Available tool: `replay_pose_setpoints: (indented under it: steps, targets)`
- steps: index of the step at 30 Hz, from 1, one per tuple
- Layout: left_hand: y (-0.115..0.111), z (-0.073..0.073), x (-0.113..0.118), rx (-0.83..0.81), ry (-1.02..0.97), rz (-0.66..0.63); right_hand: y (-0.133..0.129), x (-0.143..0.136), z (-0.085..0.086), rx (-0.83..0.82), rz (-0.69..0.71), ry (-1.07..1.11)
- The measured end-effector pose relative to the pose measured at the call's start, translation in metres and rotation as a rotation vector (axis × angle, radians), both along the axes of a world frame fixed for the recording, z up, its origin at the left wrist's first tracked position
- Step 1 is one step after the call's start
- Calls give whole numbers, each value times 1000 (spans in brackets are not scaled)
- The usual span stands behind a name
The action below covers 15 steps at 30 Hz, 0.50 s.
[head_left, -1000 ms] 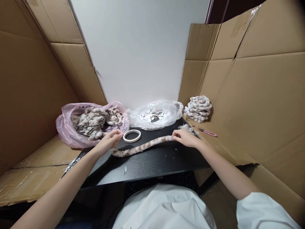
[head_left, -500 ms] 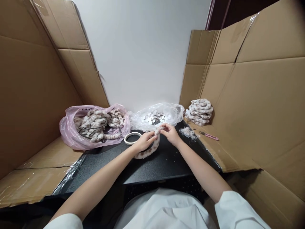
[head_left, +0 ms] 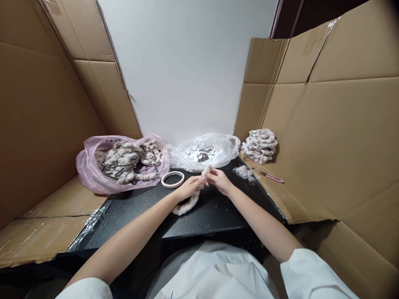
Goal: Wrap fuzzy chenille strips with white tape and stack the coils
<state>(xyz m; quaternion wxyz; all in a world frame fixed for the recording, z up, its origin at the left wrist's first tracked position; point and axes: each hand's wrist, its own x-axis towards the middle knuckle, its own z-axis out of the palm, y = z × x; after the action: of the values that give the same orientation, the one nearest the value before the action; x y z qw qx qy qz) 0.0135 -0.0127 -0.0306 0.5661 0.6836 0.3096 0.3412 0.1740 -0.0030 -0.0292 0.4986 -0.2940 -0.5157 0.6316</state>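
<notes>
A fluffy white-and-brown plush headband [head_left: 188, 206] curves below my hands over the black table. My left hand [head_left: 190, 187] is closed around its upper part. Beside it, my right hand [head_left: 218, 181] pinches the same fuzzy piece near its upper end, with the fingertips of both hands almost meeting. The fingers cover much of the gripped part. Left of my hands lies a roll of pale tape [head_left: 172, 180], flat on the table.
A pink plastic bag [head_left: 90, 176] with fluffy pieces stands at left. A clear bag [head_left: 179, 158] holds small white-and-dark pieces. Stacked fuzzy rings [head_left: 263, 146], a tuft of loose fluff [head_left: 245, 172] and pink-handled snips [head_left: 272, 177] lie at right. Cardboard walls [head_left: 352, 124] flank the table [head_left: 218, 220].
My hands have drawn closer together on the fluffy headband. Its gripped end now points up, and the right hand has shifted slightly down. The view has moved a little.
</notes>
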Motion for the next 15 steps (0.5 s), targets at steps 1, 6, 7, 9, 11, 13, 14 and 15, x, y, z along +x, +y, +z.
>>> replay_pose_setpoints:
  steps: [1,6,7,9,11,13,14,15]
  targets:
    - [0,0,0,-15,3,-1,0,0,-1,4,-11,3]
    - [-5,1,2,-66,7,14,-2,-3,-7,-25,-23,-8]
    - [-6,1,2,-70,3,17,-2,-3,-8,-31,-23,-21]
    - [-8,1,2,-79,-19,23,-3,-2,-9,-10,-28,-61]
    - [-8,1,2,-95,-44,17,-4,-2,-9,57,-28,-111]
    - [-7,0,1,-117,-45,-2,-5,-2,-8,128,-14,-147]
    - [-7,-1,1,-125,-36,-10,-6,-2,-7,152,-2,-157]
    - [-6,-2,1,-132,-27,-14,-6,-2,-5,166,9,-165]
